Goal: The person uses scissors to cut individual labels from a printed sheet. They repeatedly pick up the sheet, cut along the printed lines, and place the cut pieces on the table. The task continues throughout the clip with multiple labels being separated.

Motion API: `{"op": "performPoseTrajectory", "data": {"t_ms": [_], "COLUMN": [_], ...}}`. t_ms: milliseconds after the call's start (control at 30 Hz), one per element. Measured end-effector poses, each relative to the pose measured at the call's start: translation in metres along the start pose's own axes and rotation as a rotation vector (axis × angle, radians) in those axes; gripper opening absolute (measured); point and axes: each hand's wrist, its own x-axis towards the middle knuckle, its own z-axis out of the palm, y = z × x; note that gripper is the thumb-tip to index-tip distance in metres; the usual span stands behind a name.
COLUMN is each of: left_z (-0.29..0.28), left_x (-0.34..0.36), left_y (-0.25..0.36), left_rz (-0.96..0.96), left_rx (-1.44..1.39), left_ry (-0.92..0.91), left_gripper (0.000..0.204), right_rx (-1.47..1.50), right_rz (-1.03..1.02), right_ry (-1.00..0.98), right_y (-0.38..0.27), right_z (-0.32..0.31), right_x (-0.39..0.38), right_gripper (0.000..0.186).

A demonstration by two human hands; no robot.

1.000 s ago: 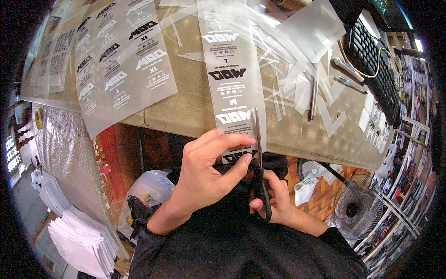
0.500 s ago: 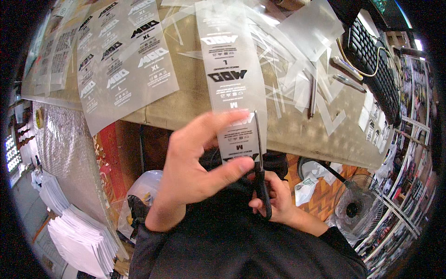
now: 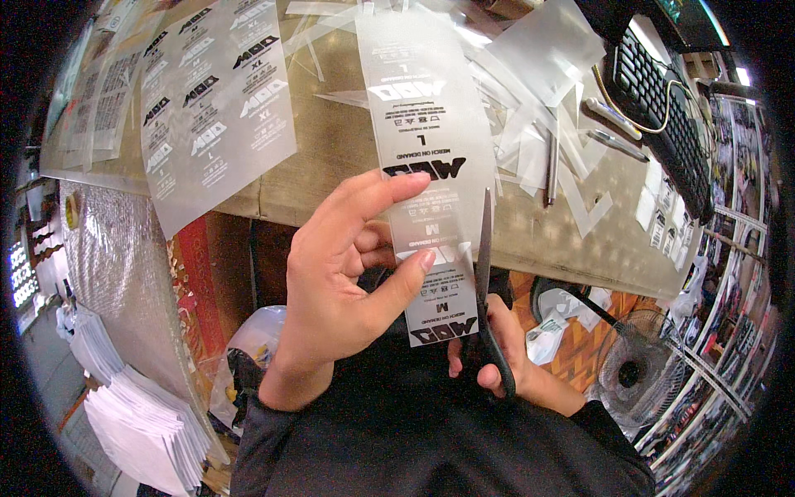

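A long strip of translucent film (image 3: 426,141) with black and white printed labels hangs over the table's front edge toward me. My left hand (image 3: 335,265) holds it near its lower end, thumb on the front face and some fingers behind. The index finger reaches across the print higher up. My right hand (image 3: 517,360) grips black-handled scissors (image 3: 486,257), blades pointing up along the strip's right edge. Whether the blades touch the film I cannot tell. A larger printed film sheet (image 3: 224,108) lies on the table to the left, its corner jutting past the edge.
Clear film offcuts (image 3: 517,132) litter the table (image 3: 323,166). Pens (image 3: 619,145), small cut labels (image 3: 667,219) and a black keyboard (image 3: 662,116) are at the right. A fan (image 3: 633,369) stands below on the right. Stacked white sheets (image 3: 149,431) sit lower left.
The strip has come down toward me, showing more of its lower end. The scissors have shifted right, from over the strip to its right edge. My left thumb has moved up.
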Motion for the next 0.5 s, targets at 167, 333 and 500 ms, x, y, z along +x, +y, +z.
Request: {"op": "performPoseTrajectory", "data": {"t_ms": [167, 333, 500], "left_z": [0.0049, 0.0052, 0.005], "left_x": [-0.0037, -0.0075, -0.0068], "left_y": [0.0023, 0.0028, 0.0048], "left_rz": [-0.016, 0.04, 0.054], "left_rx": [-0.026, -0.002, 0.001], "left_ry": [-0.023, -0.03, -0.037], "left_gripper": [0.049, 0.05, 0.051], "right_rx": [-0.037, -0.085, -0.096], "right_rz": [-0.016, -0.041, -0.024], "right_ry": [0.023, 0.052, 0.046], "right_y": [-0.0088, -0.0076, -0.0103], "right_z": [-0.0009, 0.001, 0.0011], "right_x": [0.0102, 0.0118, 0.01], "right_gripper": [0.076, 0.075, 0.073]}}
